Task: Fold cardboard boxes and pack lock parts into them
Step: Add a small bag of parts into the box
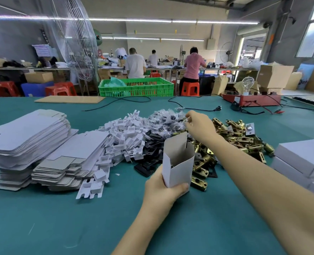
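Observation:
My left hand (162, 193) grips the bottom of a small white cardboard box (178, 162), held upright with its top flaps open. My right hand (198, 126) reaches over the box to the heap of clear plastic bags of small parts (167, 119), fingers pinched on one bag. Brass lock latches (233, 137) lie piled to the right of the box. Black plates (150, 144) lie behind and left of it. White cardboard inserts (123, 133) form a heap in the middle. Flat unfolded boxes (29, 137) are stacked at the left.
The green table (78, 227) has closed white boxes (303, 159) at its right edge, a cardboard sheet (69, 99) and black cables (189, 105) at the back, and a red device with a bulb (252, 100). Several people work at far benches behind a green crate (136, 87).

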Available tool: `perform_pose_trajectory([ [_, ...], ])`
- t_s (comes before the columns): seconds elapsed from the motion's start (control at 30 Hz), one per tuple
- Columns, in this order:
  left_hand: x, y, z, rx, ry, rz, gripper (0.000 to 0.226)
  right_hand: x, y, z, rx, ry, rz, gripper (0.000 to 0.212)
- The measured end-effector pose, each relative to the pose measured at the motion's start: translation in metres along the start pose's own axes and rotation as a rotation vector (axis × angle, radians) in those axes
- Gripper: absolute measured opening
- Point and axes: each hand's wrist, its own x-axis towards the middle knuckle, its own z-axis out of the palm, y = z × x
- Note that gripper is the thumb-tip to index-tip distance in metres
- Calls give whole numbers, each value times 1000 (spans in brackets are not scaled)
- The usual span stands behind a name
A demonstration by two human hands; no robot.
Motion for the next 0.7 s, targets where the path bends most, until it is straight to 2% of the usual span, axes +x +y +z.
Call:
perform_pose_trajectory([
  [0.13, 1, 0, 0, 11, -3, 15, 42, 28, 2, 22, -289, -193, -88, 32],
  [0.23, 2, 0, 0, 9, -3, 18, 45, 34, 9, 34, -434, -216, -84, 24],
  [0.33, 4, -1, 0, 1, 2, 7, 43, 38, 10, 37, -520, -212, -47, 7],
  [0.37, 4, -1, -1, 7, 2, 3, 43, 40, 8, 38, -513, -209, -32, 16],
  [0.43, 3, -2, -1, 16, 0, -5, 41, 38, 7, 39, -476, -189, -17, 23],
  [0.5, 3, -2, -2, 14, -4, -3, 39, 34, 9, 39, -388, -131, -14, 14],
  [0.7, 3, -3, -4, 14, -14, -4, 37, 8, 8, 14, 167, 101, 74, 23],
])
